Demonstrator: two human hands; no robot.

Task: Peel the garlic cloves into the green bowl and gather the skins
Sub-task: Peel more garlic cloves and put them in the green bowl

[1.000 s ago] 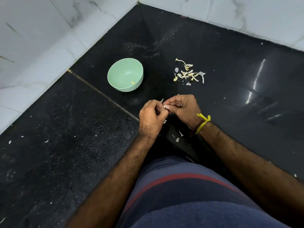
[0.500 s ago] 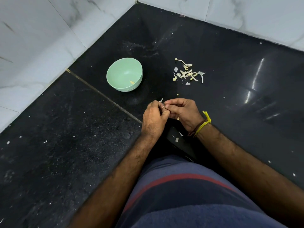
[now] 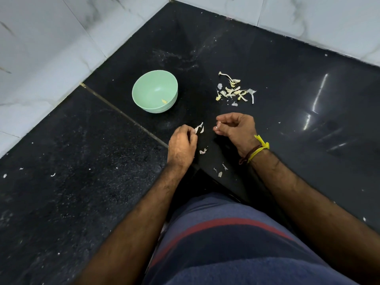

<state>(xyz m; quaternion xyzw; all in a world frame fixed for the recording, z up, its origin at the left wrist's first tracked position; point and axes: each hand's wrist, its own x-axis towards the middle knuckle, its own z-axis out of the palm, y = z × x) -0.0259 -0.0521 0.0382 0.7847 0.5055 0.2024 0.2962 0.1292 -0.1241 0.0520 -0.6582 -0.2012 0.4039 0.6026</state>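
Note:
The green bowl (image 3: pixel 154 93) stands on the black counter with one small peeled piece (image 3: pixel 164 101) inside. To its right lies a pile of garlic cloves and skins (image 3: pixel 233 90). My left hand (image 3: pixel 182 145) pinches a papery white skin (image 3: pixel 199 128) at its fingertips. A short way to the right, my right hand (image 3: pixel 236 130) has its fingers curled around a garlic clove (image 3: pixel 217 126), mostly hidden. Loose skins lie below the hands: one skin flake (image 3: pixel 203 151) and a few skin bits (image 3: pixel 221 171).
The black stone counter (image 3: pixel 82 182) meets white marble walls (image 3: pixel 41 48) at the left and back, forming a corner. A seam (image 3: pixel 123 114) crosses the counter by the bowl. Small white flecks are scattered on it. My lap in blue cloth (image 3: pixel 226 243) fills the bottom.
My hands were joined over the clove; now they have pulled apart, the left taking a strip of skin leftward, the right keeping the clove. A skin flake now lies below the hands.

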